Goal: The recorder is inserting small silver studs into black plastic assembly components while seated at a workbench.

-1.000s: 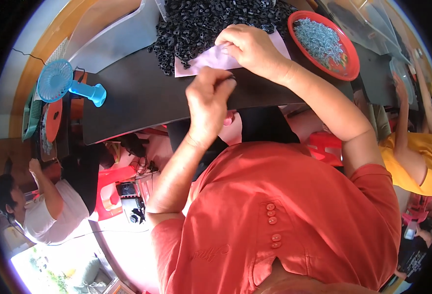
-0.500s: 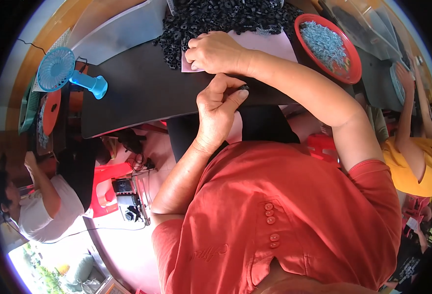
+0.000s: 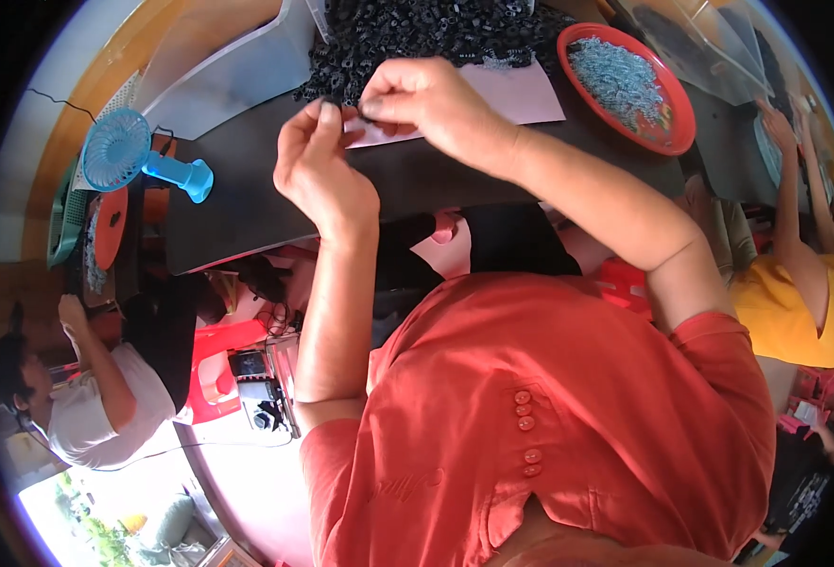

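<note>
A large heap of small black plastic parts (image 3: 426,33) covers the far side of the dark table (image 3: 247,175). Just in front of it, my left hand (image 3: 330,180) is raised, its thumb and fingers pinched on a small black part whose shape is mostly hidden. My right hand (image 3: 431,102) comes in from the right, fingertips close to those of the left. Its thumb and fingers are closed on a small dark piece (image 3: 368,113), too small and covered to make out fully. Beneath my right hand lies a pink sheet (image 3: 530,94) at the heap's edge.
A red round tray (image 3: 683,137) of small silvery metal springs stands at the right. Left are a translucent plastic bin (image 3: 247,76) and a blue fan (image 3: 114,151). One person in white (image 3: 114,402) sits at left, another in yellow (image 3: 785,312) at right.
My left hand has moved away from me and left, from the table's near edge up to the heap. My right hand has lifted off the pink sheet and now meets the left.
</note>
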A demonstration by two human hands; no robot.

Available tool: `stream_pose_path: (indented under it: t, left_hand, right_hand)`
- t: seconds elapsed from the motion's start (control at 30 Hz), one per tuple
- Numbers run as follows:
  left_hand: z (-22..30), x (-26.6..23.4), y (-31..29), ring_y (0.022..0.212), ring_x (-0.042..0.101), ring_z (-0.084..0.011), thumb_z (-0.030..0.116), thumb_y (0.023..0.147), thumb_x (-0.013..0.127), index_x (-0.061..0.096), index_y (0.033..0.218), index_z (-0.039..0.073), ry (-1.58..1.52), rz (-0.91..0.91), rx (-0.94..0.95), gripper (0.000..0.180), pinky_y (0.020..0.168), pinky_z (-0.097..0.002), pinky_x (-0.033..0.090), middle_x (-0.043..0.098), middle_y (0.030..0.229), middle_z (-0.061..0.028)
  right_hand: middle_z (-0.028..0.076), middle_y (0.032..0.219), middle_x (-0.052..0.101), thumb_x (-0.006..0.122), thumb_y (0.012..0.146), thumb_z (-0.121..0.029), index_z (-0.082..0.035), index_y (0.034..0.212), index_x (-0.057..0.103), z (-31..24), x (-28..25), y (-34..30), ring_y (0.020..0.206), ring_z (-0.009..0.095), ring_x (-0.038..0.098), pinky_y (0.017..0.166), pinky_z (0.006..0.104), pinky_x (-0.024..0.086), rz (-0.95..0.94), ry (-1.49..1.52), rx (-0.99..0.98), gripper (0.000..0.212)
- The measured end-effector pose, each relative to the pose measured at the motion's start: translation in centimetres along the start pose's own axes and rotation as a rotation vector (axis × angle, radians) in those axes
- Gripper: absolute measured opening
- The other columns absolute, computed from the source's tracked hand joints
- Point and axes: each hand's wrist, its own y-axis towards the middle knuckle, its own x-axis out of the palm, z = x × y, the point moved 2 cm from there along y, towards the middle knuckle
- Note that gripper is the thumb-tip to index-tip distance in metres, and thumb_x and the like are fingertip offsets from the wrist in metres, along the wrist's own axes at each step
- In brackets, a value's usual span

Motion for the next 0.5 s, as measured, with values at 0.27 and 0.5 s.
stream_pose_path:
  t: [0.27, 0.5]
  left_hand:
    - [-1.5, 2.3, 1.2, 0.076, 0.064, -0.0223, 0.002, 0.091, 0.058, 0.058, 0.097, -0.006, -0.088, -0.088, -0.229, 0.01, 0.072, -0.0318, 0.055, 0.065, 0.084, -0.0163]
    - [-2.1, 2.5, 0.8, 0.076, 0.064, -0.0247, 0.002, 0.092, 0.056, 0.056, 0.097, -0.006, -0.173, -0.113, -0.293, 0.009, 0.072, -0.0338, 0.053, 0.065, 0.084, -0.0186]
  right_hand:
    - [0.006, 0.08, 0.065, 0.06, 0.089, -0.004, 0.002, 0.093, 0.061, 0.8, 2.3, -2.8, 0.074, 0.014, 0.062, 0.065, 0.0287, 0.049, 0.178, -0.149, -0.18, 0.008]
    - [0.017, 0.08, 0.064, 0.057, 0.081, -0.002, -0.001, 0.083, 0.058, 0.5, 1.4, -3.1, 0.075, 0.036, 0.064, 0.064, 0.0437, 0.05, 0.137, -0.658, -0.427, 0.002]
